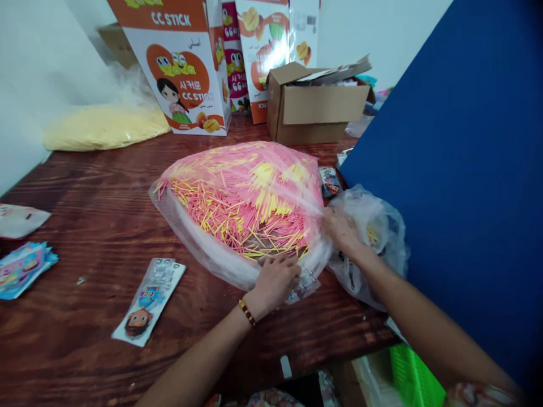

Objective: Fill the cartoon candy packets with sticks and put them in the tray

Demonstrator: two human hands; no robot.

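A large clear plastic bag (190, 226) lies on its side on the table, its mouth spread toward me. Many thin pink and yellow sticks (237, 209) fill it, some in neat bundles, others loose near the mouth. My left hand (275, 285) has its fingers curled over the near rim of the bag, close to the loose sticks. On the bag's right side, my right hand (341, 230) is closed on the plastic, its fingertips partly hidden. A small clear wrapper (307, 285) sits just right of my left hand.
Printed sachets (148, 302) and a blue-pink stack of packets (25, 268) lie at left. Behind stand a printed carton (186, 73), a brown box (314, 107) and a yellow bag (106, 127). A crumpled bag (373, 226) and blue panel (458, 169) bound the right.
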